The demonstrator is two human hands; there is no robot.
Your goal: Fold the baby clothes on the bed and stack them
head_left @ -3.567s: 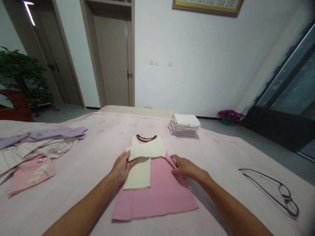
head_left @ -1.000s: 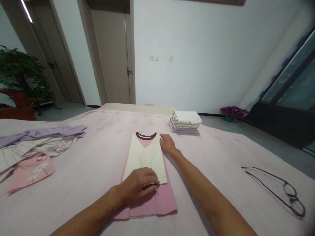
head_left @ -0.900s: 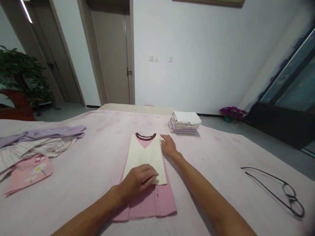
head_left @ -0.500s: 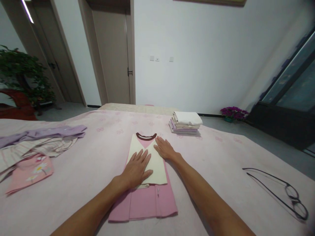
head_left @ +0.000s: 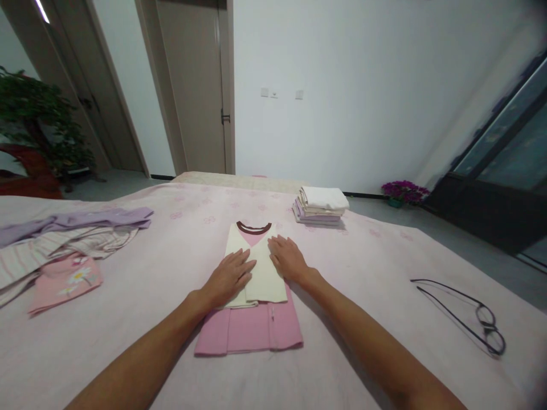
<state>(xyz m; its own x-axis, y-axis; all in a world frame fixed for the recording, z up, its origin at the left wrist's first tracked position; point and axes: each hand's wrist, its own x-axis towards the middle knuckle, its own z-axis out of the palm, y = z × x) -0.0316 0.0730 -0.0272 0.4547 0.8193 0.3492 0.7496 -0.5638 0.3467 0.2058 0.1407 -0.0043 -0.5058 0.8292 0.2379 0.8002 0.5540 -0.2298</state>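
A pink and cream shirt lies partly folded on the bed, its dark brown collar at the far end. Cream panels are turned inward over the upper part, and the pink lower part lies flat toward me. My left hand rests flat on the left cream panel, fingers stretched out. On the right side, near the collar, my right hand presses down with its fingers extended along the cream cloth. Neither hand grips anything.
A stack of folded clothes sits beyond, to the right. Loose garments, including a striped one, a purple one and a pink floral one, lie at left. Black-framed eyeglasses rest at right on the pale pink bedsheet.
My left hand has shifted to the left over the shirt, off its middle. My right hand stays near the collar's right side. The view has tilted slightly.
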